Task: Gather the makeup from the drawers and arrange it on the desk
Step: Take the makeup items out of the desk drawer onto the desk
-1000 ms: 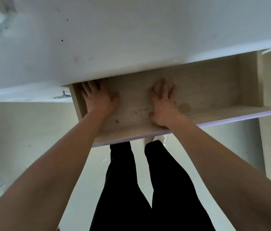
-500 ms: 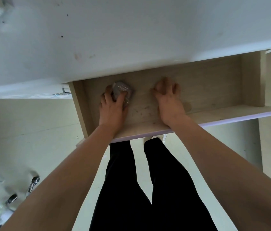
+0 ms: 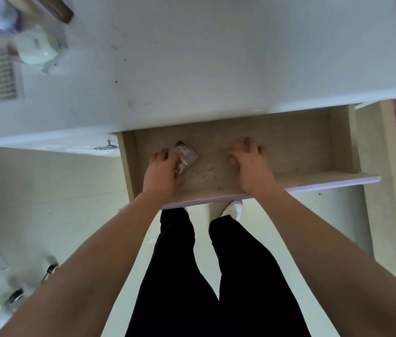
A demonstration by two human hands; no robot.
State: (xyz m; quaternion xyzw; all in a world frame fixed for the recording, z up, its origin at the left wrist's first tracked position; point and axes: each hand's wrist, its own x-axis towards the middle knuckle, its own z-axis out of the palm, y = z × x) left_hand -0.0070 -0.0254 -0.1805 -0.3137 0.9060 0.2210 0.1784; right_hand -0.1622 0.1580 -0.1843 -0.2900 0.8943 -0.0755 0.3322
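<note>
White counter [image 3: 216, 57] above open drawer [image 3: 289, 142]; left hand [image 3: 161, 173] clamps its fingers [image 3: 161, 155] on a flat makeup packet [image 3: 187, 155]; right hand [image 3: 251, 164] curled, seemingly empty; next, probably lifting the packet out.

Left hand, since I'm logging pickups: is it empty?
No, the left hand grips a small shiny purplish case inside the open drawer.

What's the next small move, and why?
Probably lift the left hand out of the drawer and set the small mauve packet it grips on the desk. Its fingers are already round the packet, and the right hand, fingers curled on the drawer floor, shows nothing held.
</note>
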